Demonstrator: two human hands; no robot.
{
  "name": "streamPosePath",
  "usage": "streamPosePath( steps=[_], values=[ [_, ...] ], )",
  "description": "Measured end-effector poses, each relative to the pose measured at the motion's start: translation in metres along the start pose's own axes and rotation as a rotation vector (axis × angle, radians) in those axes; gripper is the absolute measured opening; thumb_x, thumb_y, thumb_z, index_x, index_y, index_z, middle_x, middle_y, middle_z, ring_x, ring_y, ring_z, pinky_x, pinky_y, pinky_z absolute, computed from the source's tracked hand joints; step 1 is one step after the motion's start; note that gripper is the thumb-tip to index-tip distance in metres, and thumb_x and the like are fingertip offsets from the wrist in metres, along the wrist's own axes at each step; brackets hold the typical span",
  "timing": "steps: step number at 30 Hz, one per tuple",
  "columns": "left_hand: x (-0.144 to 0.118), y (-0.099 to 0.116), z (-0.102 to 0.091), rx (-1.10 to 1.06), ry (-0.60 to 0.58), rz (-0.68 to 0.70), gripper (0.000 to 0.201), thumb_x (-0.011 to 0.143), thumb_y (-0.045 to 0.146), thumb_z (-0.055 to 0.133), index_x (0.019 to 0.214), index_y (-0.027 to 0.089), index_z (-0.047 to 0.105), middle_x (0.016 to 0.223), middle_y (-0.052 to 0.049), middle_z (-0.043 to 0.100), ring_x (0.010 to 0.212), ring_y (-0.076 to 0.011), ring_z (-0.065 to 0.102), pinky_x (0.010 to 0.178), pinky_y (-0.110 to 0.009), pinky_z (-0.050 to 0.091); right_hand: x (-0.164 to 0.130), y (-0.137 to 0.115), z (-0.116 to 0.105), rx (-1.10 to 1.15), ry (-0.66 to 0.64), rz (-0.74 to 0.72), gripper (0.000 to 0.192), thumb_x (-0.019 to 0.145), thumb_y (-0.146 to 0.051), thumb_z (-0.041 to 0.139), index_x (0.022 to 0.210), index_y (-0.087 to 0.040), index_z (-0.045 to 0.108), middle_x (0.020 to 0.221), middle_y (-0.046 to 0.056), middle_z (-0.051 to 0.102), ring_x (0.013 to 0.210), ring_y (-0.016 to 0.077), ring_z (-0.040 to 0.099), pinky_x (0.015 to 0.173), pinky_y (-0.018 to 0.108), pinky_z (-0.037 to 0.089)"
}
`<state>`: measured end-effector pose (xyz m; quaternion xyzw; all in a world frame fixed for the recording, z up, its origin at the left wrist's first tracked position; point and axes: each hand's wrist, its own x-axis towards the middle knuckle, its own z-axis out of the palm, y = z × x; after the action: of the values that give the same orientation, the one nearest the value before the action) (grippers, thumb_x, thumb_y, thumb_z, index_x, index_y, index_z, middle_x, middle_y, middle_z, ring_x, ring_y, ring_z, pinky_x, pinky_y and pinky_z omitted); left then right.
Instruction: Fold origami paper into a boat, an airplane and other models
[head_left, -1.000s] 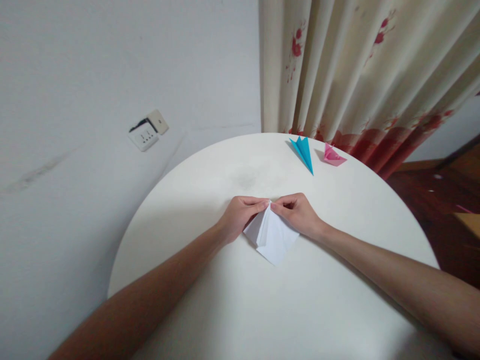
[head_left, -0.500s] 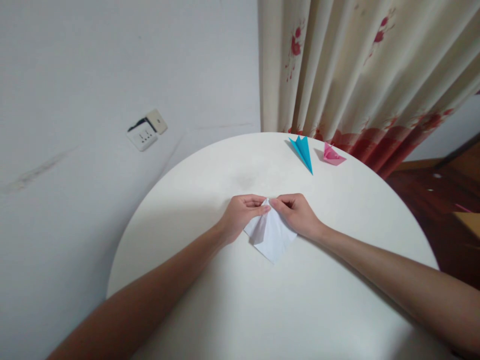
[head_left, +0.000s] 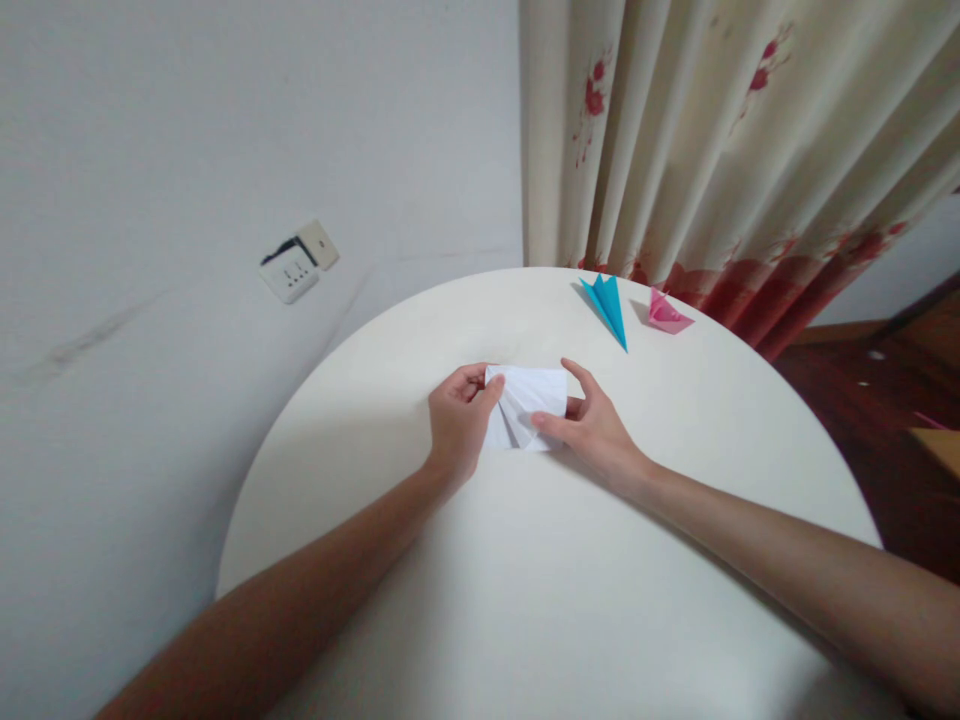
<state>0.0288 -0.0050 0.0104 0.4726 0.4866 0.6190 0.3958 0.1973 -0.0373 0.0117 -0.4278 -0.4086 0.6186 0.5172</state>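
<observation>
White wall, floral curtain (pleated).

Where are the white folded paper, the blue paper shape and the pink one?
white folded paper (head_left: 534, 395), head view, upper flat panel
blue paper shape (head_left: 609, 305), head view, middle of body
pink paper shape (head_left: 664, 313), head view, centre

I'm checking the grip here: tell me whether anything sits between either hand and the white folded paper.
Nothing visible does. The left hand and the right hand both hold the white folded paper directly, above the table. The blue paper shape and pink paper shape lie apart, near the far edge.
</observation>
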Motion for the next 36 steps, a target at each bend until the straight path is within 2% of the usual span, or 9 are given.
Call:
streamPosePath(
  steps=[2,5,12,15,19,23,27,31,36],
  values=[
    [-0.001,0.000,0.001,0.036,0.018,0.033,0.021,0.072,0.028,0.080,0.087,0.016,0.073,0.080,-0.003,0.074,0.072,-0.0155,0.067,0.066,-0.024,0.051,0.000,0.005,-0.001,-0.058,-0.017,-0.028,0.121,0.059,-0.028,0.091,0.157,-0.025,0.020,0.092,0.004,0.076,0.076,0.0207,0.071,0.065,0.031,0.056],
    [-0.002,0.001,0.001,-0.037,-0.020,-0.007,0.025,0.071,0.028,0.082,0.092,0.016,0.074,0.083,-0.003,0.075,0.074,-0.0156,0.068,0.068,-0.025,0.052,0.003,0.008,-0.004,-0.100,-0.011,-0.069,0.110,0.061,-0.027,0.088,0.154,-0.024,0.028,0.084,0.002,0.076,0.069,0.0196,0.070,0.059,0.029,0.054],
    [-0.007,-0.001,0.003,-0.305,-0.398,-0.402,0.042,0.072,0.042,0.086,0.096,0.009,0.076,0.095,-0.014,0.078,0.083,-0.0265,0.073,0.081,-0.040,0.057,0.004,-0.003,-0.004,-0.024,0.047,-0.167,0.098,0.060,-0.028,0.087,0.145,-0.023,0.039,0.081,0.000,0.075,0.068,0.0189,0.069,0.062,0.030,0.054],
    [-0.011,-0.001,0.004,-0.304,-0.389,-0.419,0.043,0.067,0.039,0.090,0.095,0.008,0.078,0.097,-0.015,0.079,0.086,-0.0277,0.074,0.087,-0.043,0.057,0.004,-0.004,-0.004,-0.001,0.066,-0.144,0.092,0.060,-0.029,0.088,0.139,-0.022,0.043,0.082,0.001,0.076,0.069,0.0194,0.070,0.065,0.032,0.055],
    [-0.012,0.000,0.005,-0.258,-0.337,-0.425,0.044,0.064,0.042,0.091,0.091,0.008,0.079,0.091,-0.014,0.079,0.080,-0.0284,0.075,0.083,-0.043,0.058,0.003,-0.002,-0.002,0.050,0.066,-0.030,0.072,0.059,-0.029,0.091,0.122,-0.019,0.055,0.091,0.006,0.078,0.076,0.0208,0.072,0.073,0.036,0.057],
    [-0.015,0.000,0.005,-0.238,-0.312,-0.426,0.043,0.063,0.042,0.092,0.088,0.009,0.080,0.089,-0.014,0.079,0.078,-0.0281,0.075,0.078,-0.040,0.059,0.002,-0.002,-0.001,0.103,0.107,0.027,0.073,0.056,-0.027,0.093,0.119,-0.019,0.058,0.093,0.007,0.078,0.080,0.0217,0.072,0.076,0.037,0.057],
    [-0.016,-0.002,0.005,-0.213,-0.309,-0.421,0.041,0.063,0.041,0.091,0.086,0.009,0.080,0.090,-0.014,0.079,0.076,-0.0269,0.074,0.073,-0.038,0.059,0.001,-0.004,-0.001,0.078,0.026,0.048,0.056,0.052,-0.027,0.094,0.102,-0.016,0.070,0.093,0.008,0.078,0.083,0.0223,0.072,0.083,0.039,0.056],
    [-0.009,0.000,0.001,-0.227,-0.333,-0.434,0.040,0.064,0.044,0.090,0.083,0.010,0.079,0.082,-0.012,0.078,0.070,-0.0255,0.073,0.072,-0.039,0.059,0.000,-0.004,-0.001,0.050,-0.027,0.085,0.040,0.053,-0.027,0.092,0.087,-0.013,0.075,0.087,0.007,0.078,0.078,0.0221,0.071,0.080,0.038,0.055],
    [0.005,0.004,-0.004,-0.234,-0.318,-0.326,0.034,0.067,0.044,0.088,0.070,0.013,0.075,0.071,-0.006,0.073,0.066,-0.0204,0.068,0.067,-0.034,0.054,-0.001,-0.005,-0.003,0.010,-0.046,0.117,0.039,0.055,-0.026,0.091,0.089,-0.013,0.077,0.088,0.008,0.078,0.076,0.0215,0.070,0.074,0.036,0.054]
  ],
)
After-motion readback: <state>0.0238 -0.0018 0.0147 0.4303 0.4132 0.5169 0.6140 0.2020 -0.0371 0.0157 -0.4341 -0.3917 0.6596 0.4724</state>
